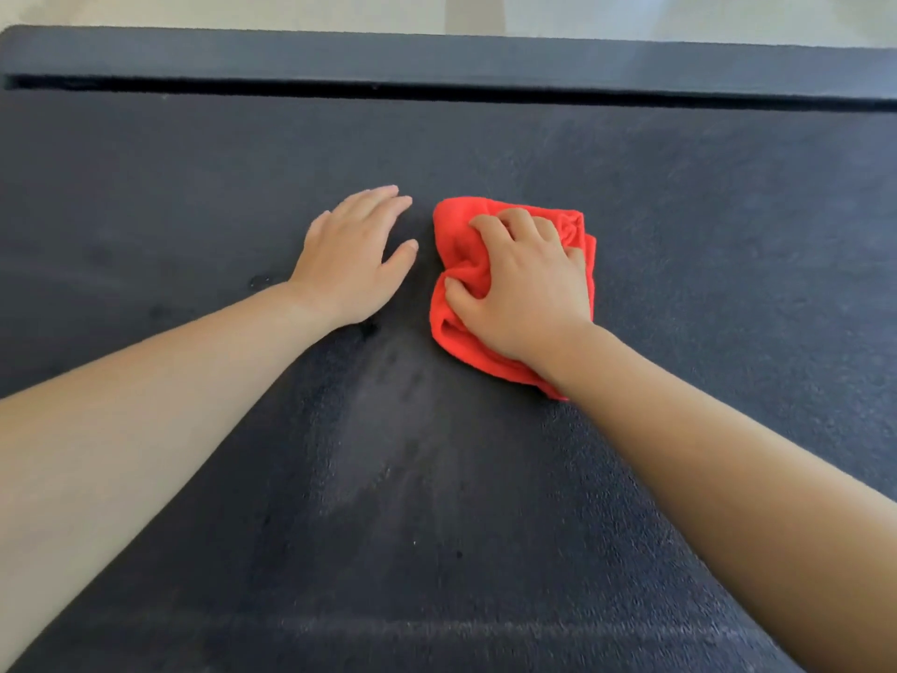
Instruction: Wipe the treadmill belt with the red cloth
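Observation:
The dark textured treadmill belt [704, 225] fills most of the view. A bunched red cloth [456, 235] lies on it just right of centre. My right hand [524, 284] presses down on the cloth with its fingers curled into the folds. Just left of the cloth, my left hand [354, 259] rests flat on the belt, palm down, fingers apart, holding nothing. A narrow strip of belt separates the left hand from the cloth.
A dark side rail [437, 55] of the treadmill runs across the top, parted from the belt by a black gap. Pale floor [242, 9] shows beyond it. A greyish dusty smear [373, 439] marks the belt between my forearms.

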Motion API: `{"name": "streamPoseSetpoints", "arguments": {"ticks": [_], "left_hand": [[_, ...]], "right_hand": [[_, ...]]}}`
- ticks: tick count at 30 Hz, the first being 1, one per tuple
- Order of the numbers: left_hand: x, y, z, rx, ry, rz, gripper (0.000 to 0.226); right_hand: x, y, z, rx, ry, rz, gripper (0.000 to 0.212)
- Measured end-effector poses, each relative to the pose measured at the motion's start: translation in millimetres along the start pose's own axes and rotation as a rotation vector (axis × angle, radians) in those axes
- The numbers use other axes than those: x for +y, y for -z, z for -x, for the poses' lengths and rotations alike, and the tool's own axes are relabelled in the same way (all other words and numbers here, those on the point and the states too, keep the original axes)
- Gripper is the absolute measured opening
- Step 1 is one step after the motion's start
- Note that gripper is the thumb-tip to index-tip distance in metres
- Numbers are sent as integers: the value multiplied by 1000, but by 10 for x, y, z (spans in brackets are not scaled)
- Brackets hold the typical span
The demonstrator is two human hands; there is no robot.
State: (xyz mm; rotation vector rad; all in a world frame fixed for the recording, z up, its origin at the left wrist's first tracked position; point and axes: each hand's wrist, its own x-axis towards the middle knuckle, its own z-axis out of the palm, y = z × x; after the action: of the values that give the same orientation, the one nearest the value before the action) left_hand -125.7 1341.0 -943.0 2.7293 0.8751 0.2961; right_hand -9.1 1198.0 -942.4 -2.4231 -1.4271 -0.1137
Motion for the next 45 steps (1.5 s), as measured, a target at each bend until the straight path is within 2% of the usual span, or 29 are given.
{"name": "streamPoseSetpoints", "arguments": {"ticks": [7, 24, 33, 39, 42, 45], "left_hand": [[-173, -218, -338, 21, 15, -4, 52], [-118, -168, -368, 51, 62, 63, 46], [-165, -215, -385, 77, 38, 79, 46], [-167, -140, -349, 152, 47, 245, 40], [-249, -83, -169, 67, -11, 216, 43], [-493, 29, 243, -112, -209, 87, 50]], "right_hand": [[71, -118, -541, 10, -104, 11, 54], [381, -293, -1732, -23, -153, -14, 54], [277, -270, -1368, 25, -116, 8, 53], [-4, -185, -747, 17, -142, 32, 56], [-224, -169, -374, 31, -148, 47, 55], [-542, -124, -13, 18, -145, 45, 53]]}}
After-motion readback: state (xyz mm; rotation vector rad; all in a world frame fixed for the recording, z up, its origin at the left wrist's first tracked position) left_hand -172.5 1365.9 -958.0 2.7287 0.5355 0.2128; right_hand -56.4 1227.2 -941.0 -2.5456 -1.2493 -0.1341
